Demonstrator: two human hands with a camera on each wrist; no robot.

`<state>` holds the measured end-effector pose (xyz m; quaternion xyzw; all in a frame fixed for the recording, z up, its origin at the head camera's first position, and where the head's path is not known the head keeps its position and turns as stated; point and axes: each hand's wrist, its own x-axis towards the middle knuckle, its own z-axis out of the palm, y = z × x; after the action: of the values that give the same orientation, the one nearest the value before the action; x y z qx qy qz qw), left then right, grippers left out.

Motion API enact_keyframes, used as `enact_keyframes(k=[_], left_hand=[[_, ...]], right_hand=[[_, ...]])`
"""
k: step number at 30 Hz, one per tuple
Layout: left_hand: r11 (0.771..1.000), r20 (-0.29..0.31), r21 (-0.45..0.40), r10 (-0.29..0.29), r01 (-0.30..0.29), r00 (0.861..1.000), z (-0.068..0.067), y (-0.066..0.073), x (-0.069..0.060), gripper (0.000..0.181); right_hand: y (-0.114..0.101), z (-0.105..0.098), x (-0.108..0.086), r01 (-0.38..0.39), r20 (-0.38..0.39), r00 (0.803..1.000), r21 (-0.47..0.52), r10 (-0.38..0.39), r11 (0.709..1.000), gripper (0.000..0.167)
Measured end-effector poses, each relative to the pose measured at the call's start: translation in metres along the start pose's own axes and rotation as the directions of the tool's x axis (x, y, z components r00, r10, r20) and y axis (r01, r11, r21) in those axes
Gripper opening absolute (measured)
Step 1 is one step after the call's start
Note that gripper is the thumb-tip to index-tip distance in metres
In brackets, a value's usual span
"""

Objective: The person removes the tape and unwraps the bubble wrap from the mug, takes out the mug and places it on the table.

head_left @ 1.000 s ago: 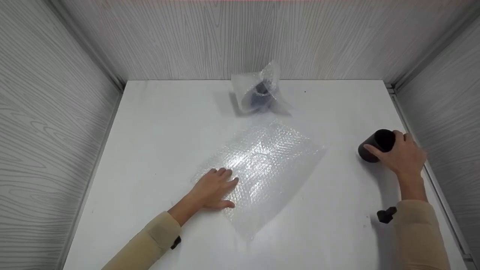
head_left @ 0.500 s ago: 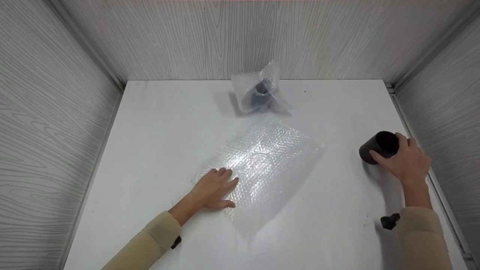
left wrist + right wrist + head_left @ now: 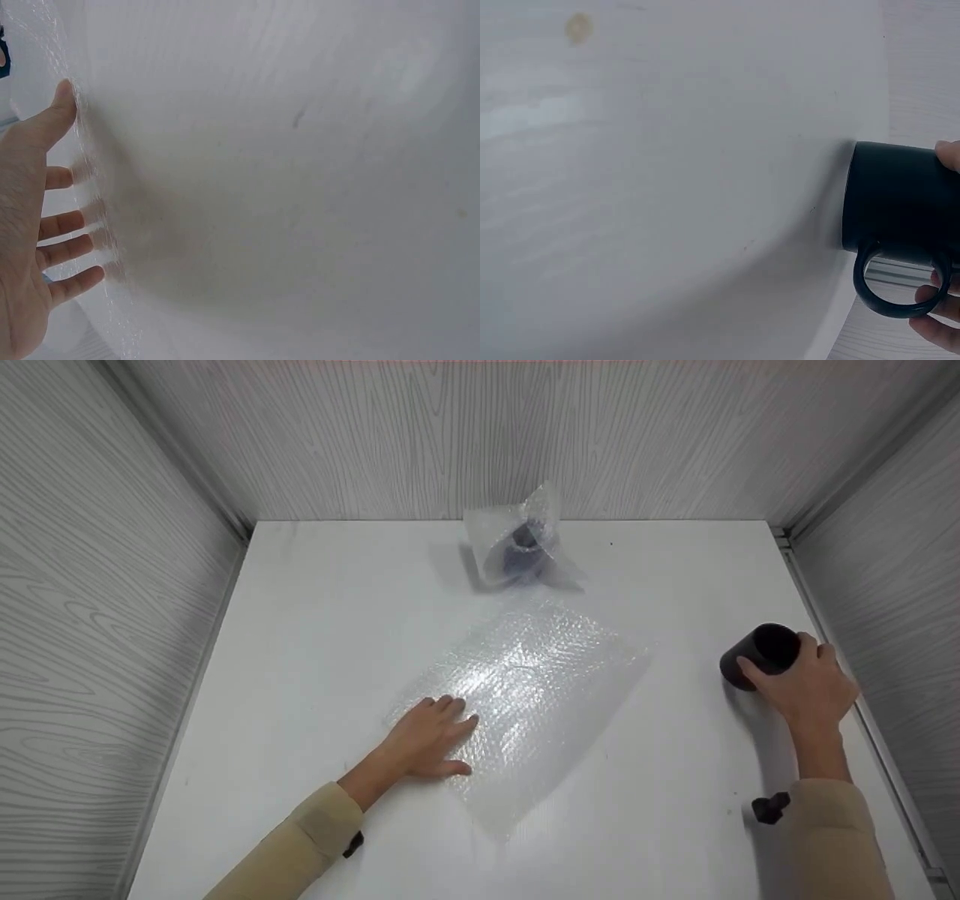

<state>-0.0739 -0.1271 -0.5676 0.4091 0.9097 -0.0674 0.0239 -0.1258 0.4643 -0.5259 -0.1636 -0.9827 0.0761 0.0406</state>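
While the left hand (image 3: 426, 739) just rests, fingers spread, on the bubble wrap's (image 3: 532, 705) near-left edge, the right hand's (image 3: 814, 682) got the dark mug (image 3: 739, 660) gripped, well off to the right.

We count two hands (image 3: 427, 741), one black mug (image 3: 759, 655) at three o'clock, one bubble-wrap sheet (image 3: 540, 690), one wrapped bundle (image 3: 523, 553) at twelve o'clock, two sleeves (image 3: 292, 847), two wrist cameras (image 3: 770, 808), one table (image 3: 322, 645), three walls (image 3: 510, 435).

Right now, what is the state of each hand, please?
Left hand: open, touching the bubble wrap.
Right hand: holding the dark mug.
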Motion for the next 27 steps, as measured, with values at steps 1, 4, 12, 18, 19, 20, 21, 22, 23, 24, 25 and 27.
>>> enact_keyframes(k=[1, 4, 12, 18, 19, 20, 21, 22, 23, 24, 25, 27], left_hand=[[1.000, 0.003, 0.000, 0.000, 0.000, 1.000, 0.000, 0.000, 0.000, 0.082], [1.000, 0.008, 0.000, 0.000, 0.000, 1.000, 0.000, 0.000, 0.000, 0.082], [1.000, -0.009, 0.003, 0.001, -0.001, 1.000, 0.000, 0.000, 0.001, 0.082], [1.000, 0.000, 0.002, 0.002, -0.002, 1.000, 0.001, 0.001, 0.002, 0.082], [1.000, 0.002, -0.006, -0.001, 0.001, 1.000, 0.001, 0.001, 0.002, 0.082], [1.000, 0.004, -0.013, -0.004, 0.004, 1.000, 0.001, 0.001, 0.001, 0.082], [1.000, 0.005, -0.021, -0.007, 0.007, 1.000, 0.001, 0.000, 0.001, 0.082], [1.000, 0.004, -0.030, -0.009, 0.009, 1.000, 0.001, 0.000, 0.001, 0.082], [0.999, 0.003, -0.034, -0.010, 0.010, 1.000, 0.001, 0.000, 0.001, 0.082], [0.999, 0.001, -0.036, -0.009, 0.009, 1.000, 0.000, 0.000, 0.001, 0.082], [0.999, -0.001, -0.034, -0.009, 0.009, 1.000, 0.001, 0.000, 0.000, 0.082], [0.999, 0.004, -0.034, -0.009, 0.009, 1.000, 0.001, 0.000, 0.000, 0.082]], right_hand=[[-0.001, 0.000, -0.001, -0.012, -0.001, 1.000, 0.004, 0.012, 1.000, 0.115], [-0.005, 0.001, -0.001, -0.050, 0.000, 0.999, 0.015, 0.050, 0.999, 0.118], [-0.011, 0.004, -0.004, -0.127, -0.020, 0.992, 0.046, 0.128, 0.991, 0.123], [-0.011, 0.007, -0.007, -0.159, -0.023, 0.987, 0.052, 0.161, 0.986, 0.125], [-0.013, 0.007, -0.007, -0.159, -0.025, 0.987, 0.054, 0.161, 0.986, 0.125], [-0.014, 0.007, -0.007, -0.159, -0.033, 0.986, 0.054, 0.161, 0.986, 0.125], [-0.015, 0.008, -0.006, -0.158, -0.043, 0.986, 0.053, 0.161, 0.986, 0.124], [-0.016, 0.008, -0.006, -0.159, -0.051, 0.986, 0.050, 0.162, 0.986, 0.124], [-0.017, 0.008, -0.006, -0.162, -0.058, 0.985, 0.046, 0.164, 0.986, 0.123], [-0.018, 0.008, -0.005, -0.163, -0.072, 0.984, 0.045, 0.166, 0.986, 0.122], [-0.020, 0.009, -0.005, -0.165, -0.081, 0.982, 0.044, 0.168, 0.985, 0.121], [-0.021, 0.010, -0.005, -0.164, -0.093, 0.981, 0.049, 0.168, 0.985, 0.120]])
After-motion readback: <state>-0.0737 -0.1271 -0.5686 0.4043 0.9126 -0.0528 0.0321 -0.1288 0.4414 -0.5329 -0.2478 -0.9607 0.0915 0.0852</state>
